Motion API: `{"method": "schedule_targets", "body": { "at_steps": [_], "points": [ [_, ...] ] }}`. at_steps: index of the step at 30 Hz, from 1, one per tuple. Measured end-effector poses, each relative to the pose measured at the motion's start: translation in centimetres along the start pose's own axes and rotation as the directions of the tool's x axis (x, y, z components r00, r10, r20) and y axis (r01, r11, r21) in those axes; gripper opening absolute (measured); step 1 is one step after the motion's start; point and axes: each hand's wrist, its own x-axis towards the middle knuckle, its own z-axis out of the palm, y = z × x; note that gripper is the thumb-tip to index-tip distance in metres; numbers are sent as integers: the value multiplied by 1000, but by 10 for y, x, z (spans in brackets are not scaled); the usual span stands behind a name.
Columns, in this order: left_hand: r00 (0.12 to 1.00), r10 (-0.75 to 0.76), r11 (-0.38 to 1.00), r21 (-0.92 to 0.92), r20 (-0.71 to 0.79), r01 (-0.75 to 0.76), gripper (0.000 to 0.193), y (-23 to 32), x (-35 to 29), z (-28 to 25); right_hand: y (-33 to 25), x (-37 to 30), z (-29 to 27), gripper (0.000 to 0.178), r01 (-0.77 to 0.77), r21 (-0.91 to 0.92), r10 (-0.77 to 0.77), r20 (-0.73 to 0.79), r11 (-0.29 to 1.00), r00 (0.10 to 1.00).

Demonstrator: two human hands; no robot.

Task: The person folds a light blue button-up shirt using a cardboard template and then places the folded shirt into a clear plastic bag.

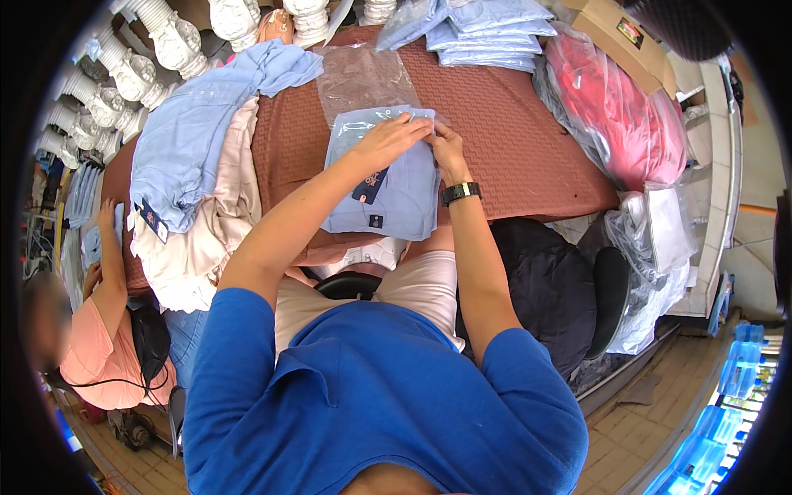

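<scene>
A folded light-blue garment [402, 202] lies on the table in front of me, with a dark hang tag [370, 185] and a small dark label [376, 222] on its face. A clear plastic bag [363, 74] reaches from its far edge toward the back. Glare on the garment's upper part looks like plastic film, but how far the film covers it I cannot tell. My left hand [389, 142] rests across the upper part, fingers stretched toward the far right corner. At that corner my right hand [448, 150], wearing a dark watch, has its fingers bent and closed on the garment's edge.
Unfolded blue garments [186, 132] lie over beige ones [194, 256] at left. Bagged blue garments [487, 37] are stacked at the back, with bagged red items [615, 107] and a cardboard box [623, 37] at right. Another person [111, 338] works at far left.
</scene>
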Motion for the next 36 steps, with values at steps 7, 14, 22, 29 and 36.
{"method": "schedule_targets", "body": {
  "at_steps": [7, 14, 22, 29, 36],
  "points": [
    [999, 40, 999, -27, -3, -40, 49, 3, -7, -6, -8, -9, 8, 58, -1, -60, -12, -220, 998, 975],
    [999, 6, 996, 83, 42, -10, 51, 0, -20, -2, -4, -18, 10, 62, 32, 130, -8, -177, 991, 984],
    [998, 60, 998, 17, 22, -60, 43, 2, -15, -3, 0, -12, -1, 65, 43, 92, -38, -59, 995, 998],
    [998, -69, 997, -32, -12, 69, 70, -8, -15, -17, -22, -23, 10, 60, 43, -91, -38, 46, 995, 998],
    [998, -69, 997, -32, -9, 68, 72, -12, 2, -17, -19, -19, 14, 44, -90, 276, 24, 234, 957, 972]
  ]
}}
